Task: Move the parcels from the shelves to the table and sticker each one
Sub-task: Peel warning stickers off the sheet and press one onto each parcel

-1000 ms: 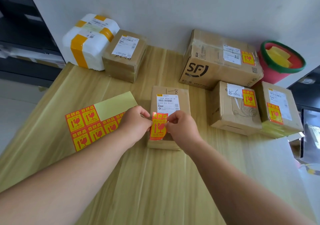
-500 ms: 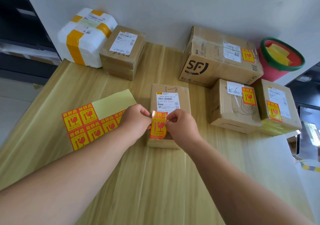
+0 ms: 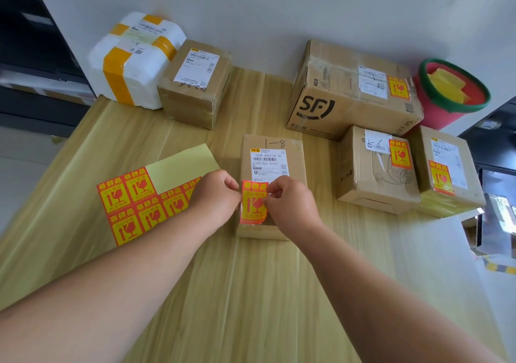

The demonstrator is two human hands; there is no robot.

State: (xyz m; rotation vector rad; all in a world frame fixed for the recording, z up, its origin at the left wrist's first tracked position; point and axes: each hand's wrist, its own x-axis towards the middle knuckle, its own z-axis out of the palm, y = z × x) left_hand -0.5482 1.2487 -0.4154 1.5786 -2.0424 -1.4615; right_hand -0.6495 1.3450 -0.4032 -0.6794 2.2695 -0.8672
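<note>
Head view, left to right across a wooden table [image 3: 251, 293]. At the far left corner sits a white foam parcel [image 3: 134, 58] banded with orange tape, touching a brown box [image 3: 195, 83] with a white shipping label on top. In front of them, nearer the person, lies a sticker sheet [image 3: 145, 195]: red-and-yellow fragile stickers on its lower part, bare yellow backing at the upper right.

The left hand [image 3: 216, 198] lies over the sheet's right edge, fingers curled, pinching the left edge of a loose sticker [image 3: 253, 203]. The right hand [image 3: 290, 203] pinches the sticker's right edge between thumb and forefinger. The sticker is held over the near end of a small box [image 3: 272, 167] marked "1-8", just below its white label; its lower part looks close to or against the cardboard, but whether it is stuck down cannot be told.

Further right, against the wall, stands a large SF box [image 3: 349, 92] with a fragile sticker on top. In front of it are two smaller boxes side by side, box 6 [image 3: 374, 173] and a far-right box [image 3: 446, 167], each already bearing a sticker. Behind these, at the wall, is a red bucket [image 3: 446, 111] with a green rim, holding yellow sheets.
</note>
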